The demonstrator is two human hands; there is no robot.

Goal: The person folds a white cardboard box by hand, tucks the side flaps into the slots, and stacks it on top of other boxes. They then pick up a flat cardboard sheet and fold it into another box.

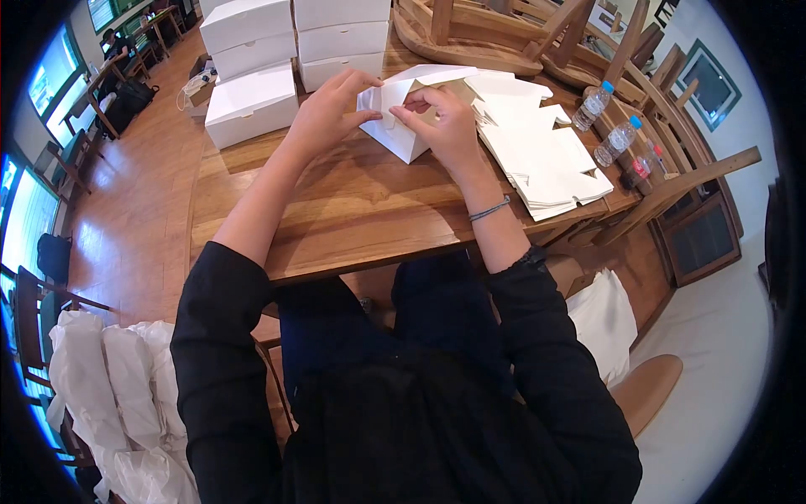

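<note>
A white cardboard box (408, 143), partly folded with its top open, stands on the wooden table between my hands. My left hand (337, 109) grips its left side, thumb towards the near wall and fingers at the upper edge. My right hand (441, 122) pinches the near edge of the box, thumb and fingers close together around the cardboard. Just right of it lies a stack of flat white box blanks (537, 143). Folded white boxes (252, 105) are piled up at the left, with a second pile (342, 42) beside them.
Two water bottles (593, 106) with blue caps and a red-labelled bottle (640, 168) stand at the table's right edge. Upturned wooden furniture (478, 50) lies behind. White plastic bags (117, 386) are at lower left. A person sits far off at upper left.
</note>
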